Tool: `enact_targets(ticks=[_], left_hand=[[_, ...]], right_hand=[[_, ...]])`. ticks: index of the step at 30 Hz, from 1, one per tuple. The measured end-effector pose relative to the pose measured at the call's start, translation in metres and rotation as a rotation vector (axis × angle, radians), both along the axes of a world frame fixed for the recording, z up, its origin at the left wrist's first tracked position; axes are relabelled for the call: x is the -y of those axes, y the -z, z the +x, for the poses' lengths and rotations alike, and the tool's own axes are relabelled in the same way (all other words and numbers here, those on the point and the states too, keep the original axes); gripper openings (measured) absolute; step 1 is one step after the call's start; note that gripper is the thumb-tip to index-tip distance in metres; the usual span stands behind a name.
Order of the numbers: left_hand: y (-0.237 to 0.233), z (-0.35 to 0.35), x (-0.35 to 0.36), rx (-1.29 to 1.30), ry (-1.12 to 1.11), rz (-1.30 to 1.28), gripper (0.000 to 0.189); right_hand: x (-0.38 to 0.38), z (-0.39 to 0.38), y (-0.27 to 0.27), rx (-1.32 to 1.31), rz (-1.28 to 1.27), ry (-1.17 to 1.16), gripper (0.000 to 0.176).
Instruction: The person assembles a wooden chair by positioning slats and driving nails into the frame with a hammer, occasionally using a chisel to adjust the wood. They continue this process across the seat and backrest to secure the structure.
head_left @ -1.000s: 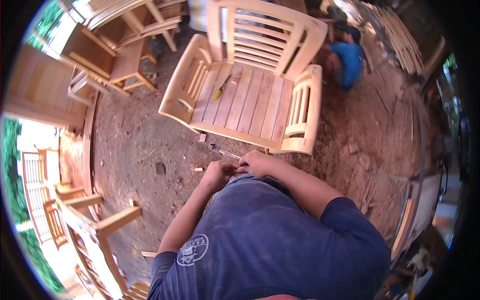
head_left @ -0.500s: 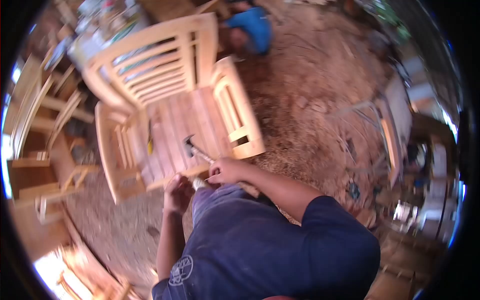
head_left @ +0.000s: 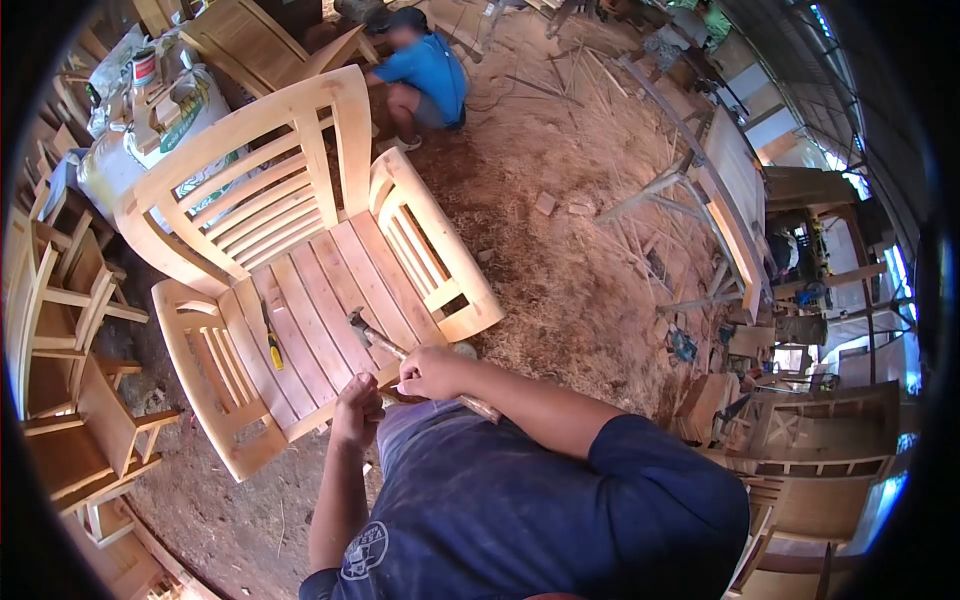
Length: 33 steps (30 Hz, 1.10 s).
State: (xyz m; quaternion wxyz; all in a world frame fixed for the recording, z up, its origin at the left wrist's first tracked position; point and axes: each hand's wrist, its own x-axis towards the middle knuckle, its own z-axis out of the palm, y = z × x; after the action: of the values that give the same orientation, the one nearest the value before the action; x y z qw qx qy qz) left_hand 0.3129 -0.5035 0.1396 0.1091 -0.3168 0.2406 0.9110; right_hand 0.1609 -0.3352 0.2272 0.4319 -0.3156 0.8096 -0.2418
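Note:
My right hand is closed around the wooden handle of a hammer, whose metal head points over the slatted seat. Close to its left, my left hand is curled, fingertips together; whatever it may hold is hidden. Both hands are at the front edge of a pale wooden armchair with a slatted back and wide arms. On the left part of its seat lies a slim tool with a yellow-and-black handle.
A person in a blue shirt crouches beyond the chair. Stacked wooden furniture stands on the left, near filled sacks. To the right is a workbench; wood scraps and shavings cover the dirt floor.
The view has shifted, so the chair appears lower and further left. My hands stay near its front edge, the hammer still in my right. The white item between them earlier is now mostly hidden.

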Motion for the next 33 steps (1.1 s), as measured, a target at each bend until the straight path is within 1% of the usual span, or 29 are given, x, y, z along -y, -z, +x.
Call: enact_targets(ticks=[1, 2, 4, 5, 6, 8, 9, 10, 12, 15, 17, 18, 20, 21, 22, 24, 25, 26, 27, 28, 29, 30, 31, 33], left_hand=[[-0.006, -0.003, -0.001, 0.008, 0.042, -0.087, 0.020], [-0.005, -0.008, -0.004, -0.023, 0.114, -0.214, 0.018], [-0.001, -0.016, -0.011, -0.056, 0.241, -0.460, 0.019], [-0.010, -0.024, -0.012, -0.048, 0.341, -0.513, 0.021], [-0.002, -0.027, -0.016, -0.118, 0.356, -0.551, 0.019], [0.030, -0.032, -0.032, -0.244, 0.377, -0.630, 0.017], [0.045, -0.035, -0.036, -0.245, 0.392, -0.563, 0.016], [0.044, -0.039, -0.044, -0.185, 0.369, -0.536, 0.016], [0.040, -0.050, -0.056, -0.094, 0.398, -0.580, 0.015], [0.058, -0.072, -0.079, -0.034, 0.244, -0.614, 0.013], [0.070, -0.079, -0.099, 0.049, 0.218, -0.603, 0.013], [0.083, -0.084, -0.104, 0.089, 0.190, -0.604, 0.013], [0.109, -0.087, -0.108, 0.162, 0.151, -0.616, 0.012], [0.119, -0.091, -0.105, 0.210, 0.093, -0.633, 0.014], [0.136, -0.093, -0.097, 0.275, 0.093, -0.705, 0.016], [0.184, -0.096, -0.075, 0.393, 0.095, -0.851, 0.019], [0.222, -0.093, -0.060, 0.439, 0.078, -0.883, 0.023], [0.266, -0.088, -0.045, 0.394, 0.011, -0.972, 0.021], [0.294, -0.093, -0.026, 0.393, -0.074, -1.008, 0.019], [0.312, -0.105, -0.010, 0.360, -0.225, -0.955, 0.018], [0.335, -0.112, 0.008, 0.369, -0.250, -0.997, 0.016], [0.363, -0.120, 0.023, 0.319, -0.334, -0.997, 0.014], [0.376, -0.132, 0.036, 0.247, -0.394, -1.004, 0.013], [0.405, -0.153, 0.063, 0.211, -0.405, -1.134, 0.013]], right_hand=[[-0.001, -0.002, 0.005, -0.009, 0.001, -0.016, 0.028], [-0.001, -0.005, 0.010, -0.013, 0.002, -0.040, 0.028], [-0.004, -0.013, 0.016, -0.022, 0.015, -0.096, 0.026], [-0.005, -0.019, 0.020, -0.023, 0.021, -0.138, 0.025], [-0.007, -0.025, 0.024, -0.010, 0.032, -0.152, 0.024], [-0.009, -0.040, 0.033, 0.021, 0.058, -0.193, 0.023], [-0.009, -0.048, 0.032, -0.008, 0.080, -0.228, 0.021], [-0.009, -0.059, 0.034, 0.026, 0.080, -0.242, 0.021], [-0.015, -0.083, 0.046, 0.099, 0.089, -0.281, 0.020], [-0.010, -0.126, 0.071, 0.182, 0.081, -0.390, 0.021], [-0.020, -0.141, 0.097, 0.272, 0.084, -0.393, 0.022], [-0.017, -0.149, 0.107, 0.313, 0.139, -0.379, 0.027], [-0.016, -0.159, 0.132, 0.329, 0.098, -0.256, 0.043], [-0.017, -0.161, 0.154, 0.377, 0.104, -0.180, 0.063], [-0.012, -0.164, 0.171, 0.429, 0.158, -0.101, 0.070], [-0.015, -0.158, 0.227, 0.343, 0.029, -0.017, 0.079], [-0.011, -0.154, 0.253, 0.288, -0.075, 0.050, 0.081], [-0.008, -0.147, 0.279, 0.235, -0.170, 0.117, 0.084], [-0.004, -0.141, 0.309, 0.287, -0.138, 0.195, 0.088], [0.003, -0.133, 0.326, 0.338, -0.144, 0.316, 0.087], [0.012, -0.124, 0.348, 0.272, -0.218, 0.364, 0.085], [0.017, -0.114, 0.368, 0.204, -0.286, 0.415, 0.084], [0.026, -0.109, 0.381, 0.183, -0.322, 0.453, 0.082], [0.047, -0.103, 0.404, 0.136, -0.405, 0.535, 0.079]])
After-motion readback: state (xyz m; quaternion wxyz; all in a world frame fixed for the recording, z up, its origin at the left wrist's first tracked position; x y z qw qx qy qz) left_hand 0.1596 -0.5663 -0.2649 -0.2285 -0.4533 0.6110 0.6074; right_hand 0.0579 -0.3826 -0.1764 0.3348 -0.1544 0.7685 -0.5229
